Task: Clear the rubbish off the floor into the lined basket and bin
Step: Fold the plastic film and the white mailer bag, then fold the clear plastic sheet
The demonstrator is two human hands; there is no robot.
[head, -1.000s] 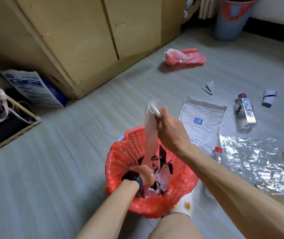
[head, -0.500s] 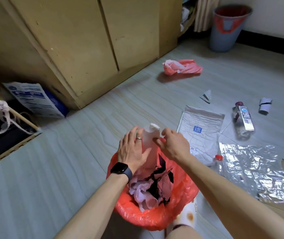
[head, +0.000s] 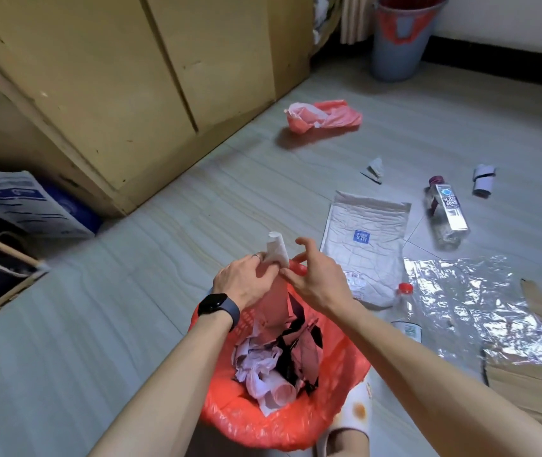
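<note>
A basket lined with a red plastic bag (head: 282, 423) stands on the floor below me, packed with crumpled paper and dark scraps. My left hand (head: 243, 285), a watch on its wrist, grips a long white paper strip (head: 276, 250) over the basket's far rim; the strip's lower end reaches into the basket. My right hand (head: 315, 282) is beside the strip with fingers spread, its thumb tip at the paper's edge. A grey bin (head: 398, 44) with a red liner stands at the far wall.
Lying on the floor are a red plastic bag (head: 325, 115), a padded envelope (head: 365, 232), a clear bottle (head: 445, 209), a red-capped bottle (head: 406, 308), a foil sheet (head: 473, 305), paper scraps (head: 375, 168), a paper roll (head: 483, 179) and cardboard (head: 526, 390). A yellow cabinet (head: 131, 77) stands at left.
My left hand came up out of the basket and took hold of the paper strip. My right hand lowered the strip and loosened its pinch on the top.
</note>
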